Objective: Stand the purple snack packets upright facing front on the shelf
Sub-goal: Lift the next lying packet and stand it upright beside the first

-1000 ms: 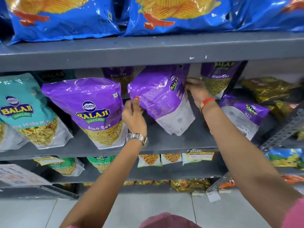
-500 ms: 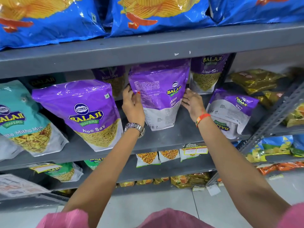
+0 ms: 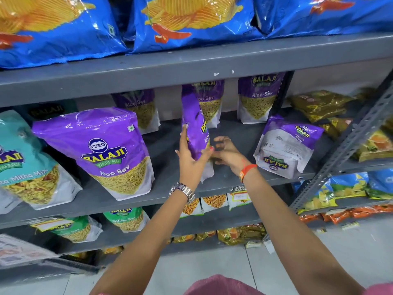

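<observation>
Item: purple snack packet in hand [image 3: 194, 128], Balaji Wafers "Aloo Sev". It stands edge-on to the aisle on the grey middle shelf [image 3: 234, 179], its printed face turned to the right so that only part of the brand lettering reads. The base looks to rest on or just above the shelf.

Left hand [image 3: 190, 160]: grip wrapped round the packet's lower half, thumb on the near side and fingers curled across the face, probably so the packet can be turned about its base. A metal wristwatch [image 3: 182, 191] is on this wrist.

Right hand [image 3: 226, 153]: fingers loosely open just beside the packet's right edge, clasping nothing that can be seen; whether the fingertips touch the film cannot be told. It seems placed to catch and square the packet. An orange wristband [image 3: 246, 169] is on the wrist.

Front-left packet [image 3: 100, 152]: upright, leaning back a little, face forward. It reads "BALAJI WAFERS, Aloo Sev".

Rear row [image 3: 258, 99]: three packets upright, faces forward, "Aloo Sev" legible.

Right-hand packet [image 3: 288, 145]: lying tilted, back panel showing, logo upside down. Judged not yet set right.

Neighbouring stock: teal packet [image 3: 23, 160], "Mitha Mix"; blue crisp bags [image 3: 187, 20] on the shelf above; green packet [image 3: 125, 218] below, name partly readable as "Ratlami".
</observation>
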`<move>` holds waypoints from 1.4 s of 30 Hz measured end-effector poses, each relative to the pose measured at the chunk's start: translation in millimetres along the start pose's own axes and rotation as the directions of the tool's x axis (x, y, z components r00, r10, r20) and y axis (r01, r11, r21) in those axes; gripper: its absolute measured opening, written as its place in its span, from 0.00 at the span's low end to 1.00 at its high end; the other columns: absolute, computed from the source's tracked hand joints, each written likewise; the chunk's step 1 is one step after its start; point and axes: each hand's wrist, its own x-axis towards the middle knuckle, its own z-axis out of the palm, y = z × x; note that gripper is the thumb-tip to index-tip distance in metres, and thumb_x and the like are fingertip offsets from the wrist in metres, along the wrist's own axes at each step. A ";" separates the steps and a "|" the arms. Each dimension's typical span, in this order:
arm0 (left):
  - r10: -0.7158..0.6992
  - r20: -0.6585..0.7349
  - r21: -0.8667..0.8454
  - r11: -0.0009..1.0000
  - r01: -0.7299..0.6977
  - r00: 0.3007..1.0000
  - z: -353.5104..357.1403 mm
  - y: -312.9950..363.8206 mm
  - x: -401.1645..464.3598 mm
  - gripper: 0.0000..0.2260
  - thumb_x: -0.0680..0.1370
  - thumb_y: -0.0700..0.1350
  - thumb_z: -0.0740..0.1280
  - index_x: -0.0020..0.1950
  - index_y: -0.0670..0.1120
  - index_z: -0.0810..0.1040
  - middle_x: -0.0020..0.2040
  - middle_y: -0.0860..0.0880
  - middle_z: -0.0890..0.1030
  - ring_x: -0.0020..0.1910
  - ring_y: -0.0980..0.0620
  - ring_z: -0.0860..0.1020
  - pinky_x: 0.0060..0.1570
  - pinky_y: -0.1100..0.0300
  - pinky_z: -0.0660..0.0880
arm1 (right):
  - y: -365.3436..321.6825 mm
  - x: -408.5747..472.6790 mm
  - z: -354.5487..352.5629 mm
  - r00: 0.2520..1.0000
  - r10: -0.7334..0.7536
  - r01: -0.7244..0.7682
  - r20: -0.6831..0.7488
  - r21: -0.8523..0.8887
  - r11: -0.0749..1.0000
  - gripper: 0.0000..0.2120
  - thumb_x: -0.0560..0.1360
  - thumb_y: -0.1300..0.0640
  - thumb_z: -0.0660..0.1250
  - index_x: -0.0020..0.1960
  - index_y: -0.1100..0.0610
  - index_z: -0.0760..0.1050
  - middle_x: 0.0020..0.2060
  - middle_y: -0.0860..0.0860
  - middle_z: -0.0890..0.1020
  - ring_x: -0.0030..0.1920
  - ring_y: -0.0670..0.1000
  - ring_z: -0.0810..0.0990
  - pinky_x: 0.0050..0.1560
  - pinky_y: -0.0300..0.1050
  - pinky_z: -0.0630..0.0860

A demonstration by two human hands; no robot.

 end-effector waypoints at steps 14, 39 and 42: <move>-0.282 -0.417 -0.182 0.957 0.224 0.864 -34.0 -10.6 33.4 0.29 0.75 0.42 0.64 0.72 0.41 0.54 0.70 0.51 0.61 0.66 0.59 0.60 0.58 0.79 0.56 | -22.3 23.4 -2.7 0.992 -0.082 0.099 -0.096 0.194 0.976 0.25 0.73 0.46 0.65 0.67 0.51 0.63 0.66 0.49 0.69 0.67 0.47 0.67 0.71 0.51 0.57; -0.485 -0.238 -0.224 0.870 0.438 0.841 -51.6 -22.0 -4.3 0.31 0.76 0.53 0.59 0.73 0.43 0.50 0.74 0.43 0.61 0.71 0.47 0.63 0.72 0.50 0.60 | 18.5 -37.0 20.1 0.990 -0.084 0.101 -0.111 0.163 0.981 0.12 0.78 0.46 0.57 0.49 0.51 0.75 0.49 0.50 0.81 0.45 0.43 0.80 0.44 0.35 0.76; -0.375 -0.271 -0.157 0.926 0.344 0.886 -46.8 -22.9 -8.6 0.27 0.77 0.48 0.59 0.73 0.42 0.52 0.65 0.52 0.71 0.59 0.60 0.72 0.60 0.71 0.67 | 17.0 -38.6 19.0 0.988 -0.097 0.119 -0.121 0.188 0.975 0.13 0.76 0.45 0.59 0.52 0.53 0.74 0.53 0.54 0.81 0.49 0.47 0.80 0.49 0.41 0.76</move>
